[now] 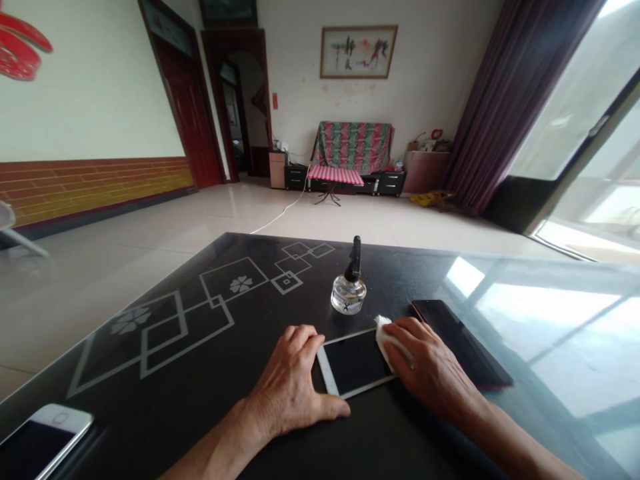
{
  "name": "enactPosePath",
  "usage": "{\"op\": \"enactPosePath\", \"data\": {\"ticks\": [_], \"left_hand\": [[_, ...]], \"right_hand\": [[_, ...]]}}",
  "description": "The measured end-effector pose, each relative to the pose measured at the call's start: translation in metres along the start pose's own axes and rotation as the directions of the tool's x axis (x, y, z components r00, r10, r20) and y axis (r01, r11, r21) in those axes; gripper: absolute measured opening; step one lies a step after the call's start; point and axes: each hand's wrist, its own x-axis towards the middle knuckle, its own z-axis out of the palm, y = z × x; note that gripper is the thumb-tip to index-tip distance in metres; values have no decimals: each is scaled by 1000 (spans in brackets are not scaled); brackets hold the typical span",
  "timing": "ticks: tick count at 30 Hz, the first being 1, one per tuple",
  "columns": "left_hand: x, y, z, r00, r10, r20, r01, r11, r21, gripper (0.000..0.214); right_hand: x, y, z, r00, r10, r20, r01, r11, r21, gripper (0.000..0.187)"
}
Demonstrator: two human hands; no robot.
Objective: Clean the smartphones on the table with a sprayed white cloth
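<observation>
A white-framed smartphone (357, 362) with a dark screen lies face up on the black table. My left hand (293, 380) grips its left end, fingers at the far edge and thumb at the near edge. Bunched under the fingers of my right hand (425, 360) is a white tissue (384, 333), pressed on the phone's right end, which it partly hides. Just beyond the phone stands a clear spray bottle (349, 293) with a black pump head and clear liquid inside. A dark flat device, seemingly a tablet or large phone (463, 343), lies beside my right hand, partly covered by it.
Another white phone (43, 440) lies at the table's near left corner, cut off by the frame. The black glossy table (175, 413) carries grey square and flower patterns. Past its far edge are a tiled floor, a small striped folding table (336, 175) and a cloth-draped object (354, 143).
</observation>
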Motion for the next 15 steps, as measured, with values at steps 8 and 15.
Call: {"op": "enactPosePath", "data": {"ticks": [8, 15], "left_hand": [[0, 0, -2, 998, -48, -30, 49, 998, 25, 80], [0, -9, -11, 998, 44, 36, -43, 998, -38, 68]], "right_hand": [[0, -1, 3, 1000, -14, -11, 14, 999, 47, 23], [1, 0, 1, 1000, -17, 24, 15, 999, 44, 23]]}}
